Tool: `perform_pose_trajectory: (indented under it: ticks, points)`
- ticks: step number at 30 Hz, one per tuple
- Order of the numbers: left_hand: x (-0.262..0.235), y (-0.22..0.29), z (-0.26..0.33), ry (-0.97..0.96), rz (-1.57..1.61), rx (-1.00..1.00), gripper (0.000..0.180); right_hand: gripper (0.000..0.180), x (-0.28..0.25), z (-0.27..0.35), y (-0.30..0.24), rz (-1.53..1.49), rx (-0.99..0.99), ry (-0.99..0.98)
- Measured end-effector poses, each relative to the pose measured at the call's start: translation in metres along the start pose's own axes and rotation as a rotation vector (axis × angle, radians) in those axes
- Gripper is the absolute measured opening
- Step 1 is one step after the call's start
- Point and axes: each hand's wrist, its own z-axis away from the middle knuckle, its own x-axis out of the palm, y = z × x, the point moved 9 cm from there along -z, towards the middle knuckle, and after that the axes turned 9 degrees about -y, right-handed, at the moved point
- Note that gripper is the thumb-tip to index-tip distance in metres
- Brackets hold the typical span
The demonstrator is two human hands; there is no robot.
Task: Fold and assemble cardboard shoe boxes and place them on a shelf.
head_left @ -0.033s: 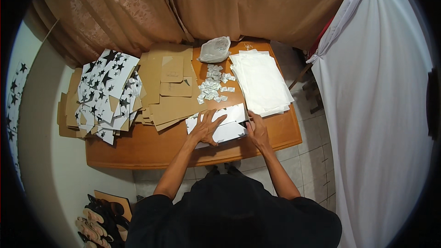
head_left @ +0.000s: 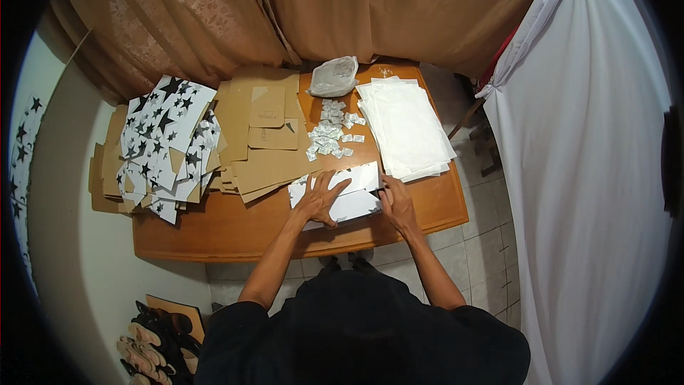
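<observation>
White box (head_left: 353,203) partly hidden by hands (head_left: 319,198); shoes (head_left: 146,355) cut off below.

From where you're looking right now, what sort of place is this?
Probably a room in a home, though I can't be certain: there's a wooden table, patterned brown curtains hanging behind it, and several shoes at the lower left.

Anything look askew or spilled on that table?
Mildly untidy: star-printed card pieces at the left are heaped at clashing angles, and a few small sachets lie apart, right of the rest. The white folded piece under the left hand shows no obvious damage.
</observation>
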Motion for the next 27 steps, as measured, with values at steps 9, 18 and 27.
perform_pose_trajectory:
  ticks: [9,18,27]
  points:
    - [0.03,-0.001,-0.017,0.099,0.201,-0.101,0.078,0.066,0.06,0.021,-0.006,0.329,-0.137,-0.345]
    - [0.04,0.019,-0.02,0.28,0.147,-0.043,0.047,0.06,0.063,0.028,0.002,0.312,-0.17,-0.338]
    - [0.045,0.023,-0.025,0.266,0.054,-0.088,0.045,0.038,0.067,0.026,-0.002,0.359,-0.196,-0.312]
